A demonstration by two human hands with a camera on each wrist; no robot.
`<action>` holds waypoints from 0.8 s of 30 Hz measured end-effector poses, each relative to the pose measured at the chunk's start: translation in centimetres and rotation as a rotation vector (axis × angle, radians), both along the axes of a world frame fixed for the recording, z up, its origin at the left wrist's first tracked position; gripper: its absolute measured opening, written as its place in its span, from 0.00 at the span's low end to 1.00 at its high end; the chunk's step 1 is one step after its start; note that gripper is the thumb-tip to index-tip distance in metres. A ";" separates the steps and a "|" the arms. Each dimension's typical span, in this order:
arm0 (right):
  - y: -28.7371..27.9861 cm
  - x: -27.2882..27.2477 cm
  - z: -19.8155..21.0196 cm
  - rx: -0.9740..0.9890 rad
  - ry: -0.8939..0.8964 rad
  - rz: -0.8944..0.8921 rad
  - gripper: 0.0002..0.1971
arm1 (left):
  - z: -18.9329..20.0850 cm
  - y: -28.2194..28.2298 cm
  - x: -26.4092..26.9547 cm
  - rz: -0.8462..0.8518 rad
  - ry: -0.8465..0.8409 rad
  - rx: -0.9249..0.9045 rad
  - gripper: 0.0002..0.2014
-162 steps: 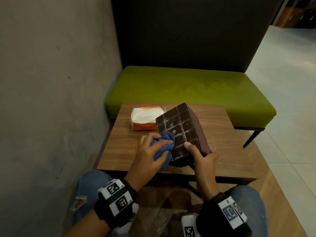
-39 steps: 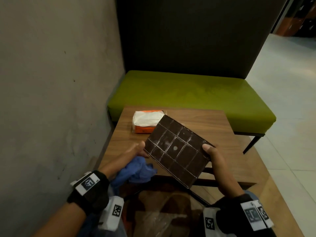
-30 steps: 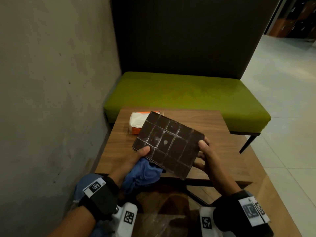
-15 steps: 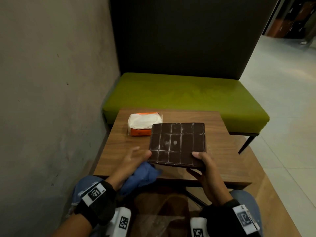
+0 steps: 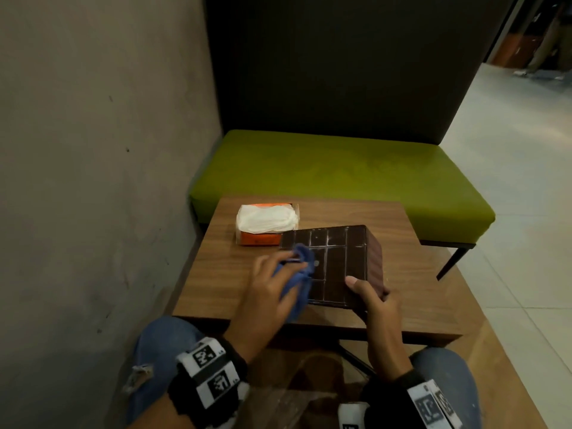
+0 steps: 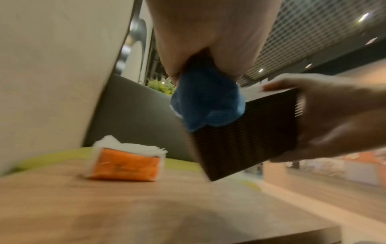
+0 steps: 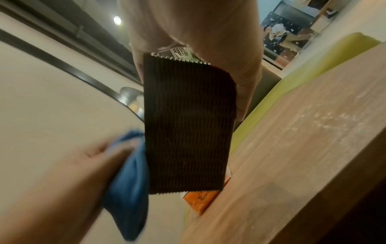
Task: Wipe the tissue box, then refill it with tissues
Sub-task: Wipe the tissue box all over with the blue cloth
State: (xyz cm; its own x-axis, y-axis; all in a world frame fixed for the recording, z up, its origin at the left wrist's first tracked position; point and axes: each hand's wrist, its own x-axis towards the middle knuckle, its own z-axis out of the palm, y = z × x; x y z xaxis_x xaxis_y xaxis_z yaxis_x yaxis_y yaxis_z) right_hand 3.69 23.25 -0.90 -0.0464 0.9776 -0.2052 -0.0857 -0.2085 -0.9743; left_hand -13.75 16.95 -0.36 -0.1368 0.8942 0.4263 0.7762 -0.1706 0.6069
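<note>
A dark brown tissue box with a grid-patterned face is held tilted above the wooden table. My right hand grips its near right corner, thumb on the gridded face; the wrist view shows the ribbed side. My left hand holds a bunched blue cloth and presses it on the left part of that face. An orange pack of white tissues lies on the table's far left.
A grey wall runs close along the left. A green bench seat with a dark backrest stands beyond the table. Tiled floor lies to the right. My knees in jeans sit under the near edge.
The box was turned in both hands with the cloth hanging below it. Now the left hand has brought the cloth up onto the gridded face, while the right hand keeps its grip.
</note>
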 end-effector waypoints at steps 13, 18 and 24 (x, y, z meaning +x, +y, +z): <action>-1.2 -1.1 1.9 0.107 0.074 -0.022 0.39 | 1.2 1.4 -0.4 0.049 -0.098 0.102 0.14; -1.1 -0.3 2.8 0.178 0.083 -0.051 0.47 | 1.5 0.5 0.5 -0.026 -0.105 0.094 0.15; -1.4 -0.2 2.6 0.207 -0.023 0.008 0.51 | 1.3 -0.3 0.1 -0.031 -0.109 0.059 0.13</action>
State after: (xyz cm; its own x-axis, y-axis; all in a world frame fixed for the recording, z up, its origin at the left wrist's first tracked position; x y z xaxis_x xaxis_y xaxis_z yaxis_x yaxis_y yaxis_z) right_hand 3.49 21.83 1.72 -0.0519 0.9987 -0.0015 -0.0621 -0.0047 -0.9981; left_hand -13.64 16.67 0.93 -0.1578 0.8723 0.4627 0.7003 -0.2315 0.6753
